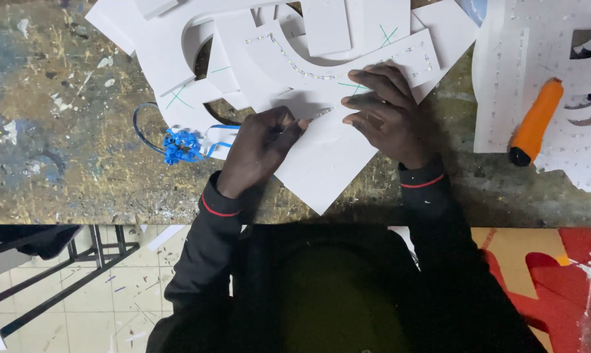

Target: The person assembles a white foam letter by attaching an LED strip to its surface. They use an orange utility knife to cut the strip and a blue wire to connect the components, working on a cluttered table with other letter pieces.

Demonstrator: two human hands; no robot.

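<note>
My left hand (259,149) is closed around a thin pointed tool (316,116), whose tip touches a white foam board (321,160). My right hand (383,111) lies flat on the same board with its fingers spread, pressing it down just right of the tool tip. Under its fingertips runs a curved white foam piece (289,55) with a row of small dots along its arc and green pen marks. Several more white foam cut-outs (171,46) are stacked beneath and behind it.
A blue wire bundle with a blue cable loop (183,145) lies left of my left hand. An orange-handled tool (536,123) rests on a perforated white sheet (504,85) at the right. The workbench (60,131) is paint-stained. A black metal frame (80,261) stands on the tiled floor.
</note>
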